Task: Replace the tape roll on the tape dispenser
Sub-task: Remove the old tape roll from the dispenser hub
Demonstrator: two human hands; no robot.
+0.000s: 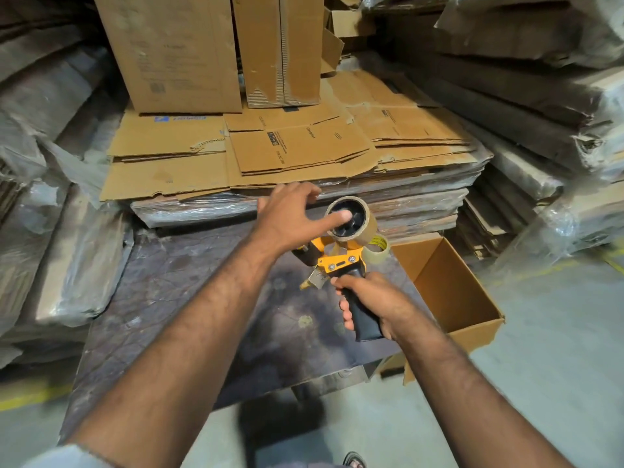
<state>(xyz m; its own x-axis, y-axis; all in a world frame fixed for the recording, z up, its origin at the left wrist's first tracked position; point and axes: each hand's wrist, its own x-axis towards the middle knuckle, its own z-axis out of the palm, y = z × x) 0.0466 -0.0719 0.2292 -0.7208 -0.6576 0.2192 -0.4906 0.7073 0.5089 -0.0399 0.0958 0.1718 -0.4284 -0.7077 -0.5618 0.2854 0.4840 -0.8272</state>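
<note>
My right hand grips the black handle of a yellow tape dispenser, held upright above a dark table. A nearly used-up brown tape roll sits on the dispenser's black hub. My left hand hovers beside that roll with fingers spread, and its thumb lies across the hub's front. A second, clear tape roll shows partly behind the dispenser, at the table's right edge.
An open cardboard box stands to the right of the table. A stack of flattened cartons lies behind it, with upright boxes on top. Plastic-wrapped bundles crowd both sides.
</note>
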